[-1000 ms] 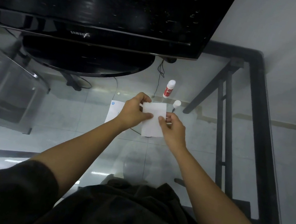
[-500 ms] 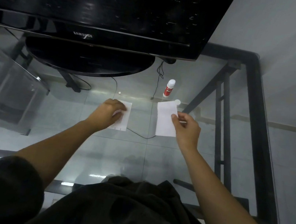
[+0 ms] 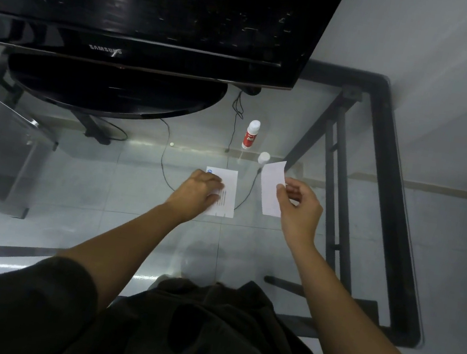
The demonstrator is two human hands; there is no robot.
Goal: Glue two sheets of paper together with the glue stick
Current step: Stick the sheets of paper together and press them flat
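The right hand point(image 3: 300, 208) pinches a blank paper slip point(image 3: 269, 190) between thumb and fingers, lifted and tilted above the glass. The left hand point(image 3: 198, 192) lies flat, fingers spread, pressing a printed paper sheet point(image 3: 229, 188) onto the glass tabletop point(image 3: 103, 187); it grasps nothing. Beyond the sheets the glue stick point(image 3: 251, 135) stands upright, its white cap point(image 3: 263, 157) just beside the slip's top edge. A Samsung television point(image 3: 148, 6) stands on the far side, against a pale wall point(image 3: 441, 56).

Television point(image 3: 148, 6) (black) on glass table point(image 3: 79, 184)
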